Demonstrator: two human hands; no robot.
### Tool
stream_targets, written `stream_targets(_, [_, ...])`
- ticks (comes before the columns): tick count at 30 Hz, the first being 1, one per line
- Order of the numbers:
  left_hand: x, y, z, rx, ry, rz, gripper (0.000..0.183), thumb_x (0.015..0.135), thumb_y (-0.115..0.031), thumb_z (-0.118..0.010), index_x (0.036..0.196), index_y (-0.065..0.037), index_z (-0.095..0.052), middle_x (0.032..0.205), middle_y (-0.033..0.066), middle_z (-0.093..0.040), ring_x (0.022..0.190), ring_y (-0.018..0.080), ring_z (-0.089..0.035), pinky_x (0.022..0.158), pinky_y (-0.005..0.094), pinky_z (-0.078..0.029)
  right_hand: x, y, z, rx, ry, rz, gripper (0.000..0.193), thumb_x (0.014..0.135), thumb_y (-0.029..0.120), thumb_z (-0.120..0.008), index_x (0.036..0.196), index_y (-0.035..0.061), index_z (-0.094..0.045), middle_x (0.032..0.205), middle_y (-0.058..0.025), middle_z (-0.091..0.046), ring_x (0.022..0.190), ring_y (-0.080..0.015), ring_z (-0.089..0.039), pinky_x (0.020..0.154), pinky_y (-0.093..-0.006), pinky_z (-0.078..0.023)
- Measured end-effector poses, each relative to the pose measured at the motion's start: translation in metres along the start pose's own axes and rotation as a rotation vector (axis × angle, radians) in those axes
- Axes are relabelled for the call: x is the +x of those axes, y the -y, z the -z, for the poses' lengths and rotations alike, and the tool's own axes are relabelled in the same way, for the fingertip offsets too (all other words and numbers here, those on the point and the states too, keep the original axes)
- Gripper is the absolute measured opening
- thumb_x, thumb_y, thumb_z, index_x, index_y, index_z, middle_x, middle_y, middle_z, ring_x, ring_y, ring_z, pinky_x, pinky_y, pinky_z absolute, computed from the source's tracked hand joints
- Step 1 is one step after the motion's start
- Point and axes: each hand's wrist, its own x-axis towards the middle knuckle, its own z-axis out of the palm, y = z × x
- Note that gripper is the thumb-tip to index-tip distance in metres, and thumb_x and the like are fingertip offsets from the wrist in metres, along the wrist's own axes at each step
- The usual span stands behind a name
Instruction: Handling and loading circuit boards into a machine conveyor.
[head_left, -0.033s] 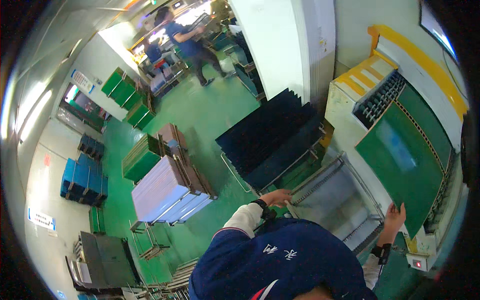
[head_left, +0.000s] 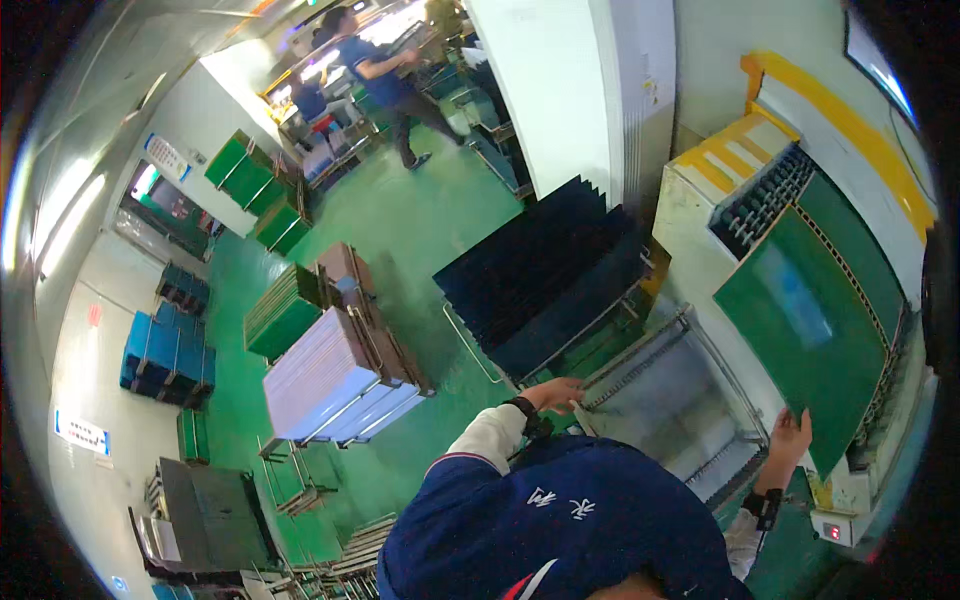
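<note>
My right hand (head_left: pixel 790 437) is at the near lower edge of a large green board (head_left: pixel 800 310), its fingers closed on that edge. The board lies slanted on the roller machine (head_left: pixel 765 185), its far side next to a second green board (head_left: pixel 858 240). Lower and to the left stands a metal rack (head_left: pixel 690 328) with toothed side rails and a pale grey bottom. At the rack's left corner is my left hand (head_left: pixel 553 395), fingers curled at the frame; its grip is partly hidden. Both wrists wear dark bands.
A rack of upright black boards (head_left: pixel 560 280) stands just beyond my left hand. Farther left are a cart of pale boards (head_left: pixel 325 385), green boards (head_left: pixel 275 315) and blue boards (head_left: pixel 170 355). A white pillar (head_left: pixel 560 100) rises behind. A co-worker (head_left: pixel 380 80) stands in the back.
The whole view has shifted very slightly. The co-worker in the back has moved a little to the right. My hands stay at the rack and the green board.
</note>
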Motion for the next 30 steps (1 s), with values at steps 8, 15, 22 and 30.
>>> stream_targets(8, [0.005, 0.018, 0.010, 0.064, 0.042, -0.052, 0.065, 0.088, -0.030, -0.056, 0.144, -0.012, -0.029, 0.124, 0.0074, -0.057, 0.101, 0.0242, -0.060, 0.080, 0.0373, -0.051, -0.004, -0.001, -0.014, 0.010, -0.039, -0.118, 0.022, 0.088, 0.018, -0.063, 0.103, 0.0036, -0.058, 0.095, -0.0090, -0.061, 0.087, -0.0190, -0.057, 0.078, -0.0308, -0.051])
stream_targets(15, [-0.019, -0.015, 0.006, -0.064, 0.044, 0.059, 0.065, 0.089, -0.033, -0.055, 0.146, -0.017, -0.028, 0.127, 0.0070, -0.055, 0.108, 0.0271, -0.058, 0.085, 0.0380, -0.050, -0.059, -0.057, 0.058, -0.542, 0.097, -0.260, 0.025, 0.090, 0.029, -0.060, 0.099, 0.0067, -0.058, 0.089, -0.0024, -0.060, 0.078, -0.0126, -0.058, 0.070, -0.0272, -0.048])
stream_targets(22, [-0.010, -0.008, 0.012, -0.069, 0.060, 0.079, 0.065, 0.089, -0.033, -0.054, 0.146, -0.015, -0.027, 0.129, 0.0073, -0.054, 0.104, 0.0260, -0.058, 0.078, 0.0364, -0.051, -0.152, -0.139, 0.072, -0.885, 0.121, -0.613, 0.018, 0.086, 0.029, -0.061, 0.085, 0.0110, -0.060, 0.076, -0.0014, -0.059, 0.070, -0.0136, -0.058, 0.060, -0.0299, -0.048])
stream_targets(30, [-0.008, -0.025, 0.025, 0.071, 0.094, 0.090, 0.056, 0.089, -0.033, -0.054, 0.140, -0.014, -0.039, 0.108, 0.0031, -0.062, 0.084, 0.0177, -0.061, 0.067, 0.0336, -0.051, -0.148, -0.173, 0.099, -1.272, 0.191, -0.481, 0.021, 0.084, 0.030, -0.061, 0.085, 0.0094, -0.061, 0.074, -0.0033, -0.059, 0.068, -0.0162, -0.059, 0.059, -0.0325, -0.048])
